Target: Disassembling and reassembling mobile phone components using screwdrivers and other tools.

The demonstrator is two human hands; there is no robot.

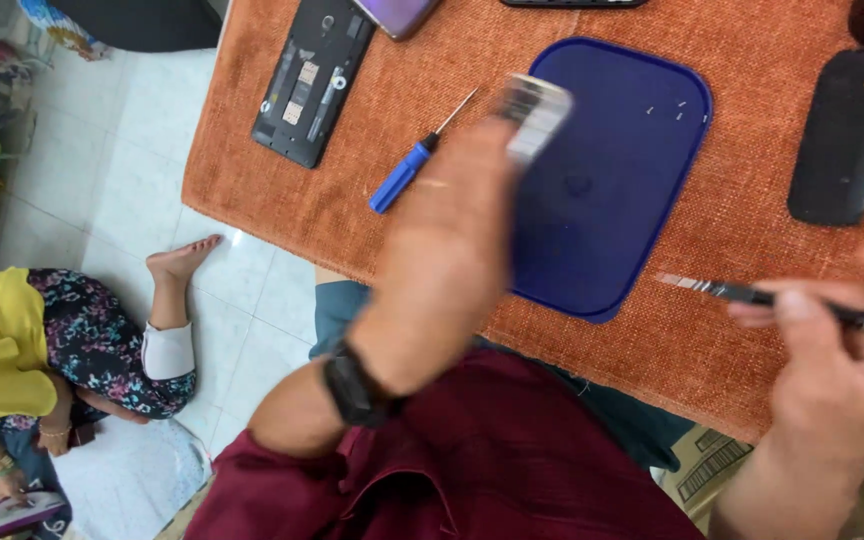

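Silvery-grey and blurred, a small flat rectangular part (535, 112) is gripped at the fingertips of the left hand (442, 265) and held above the near-left edge of a dark blue tray (642, 200). A slim dark tool with a pale metal tip (752, 294) is pinched in the closed right hand (837, 375), its tip just off the tray's near-right corner. A blue-handled screwdriver (410, 168) is seen on the orange cloth (262, 190), beside an opened phone body (314, 80); a black back cover (845, 135) lies at right.

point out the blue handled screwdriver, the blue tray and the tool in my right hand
blue-handled screwdriver (400, 178): head view, on its handle.
blue tray (642, 170): head view, on its bare floor.
thin dark tool (752, 294): head view, on its shaft.
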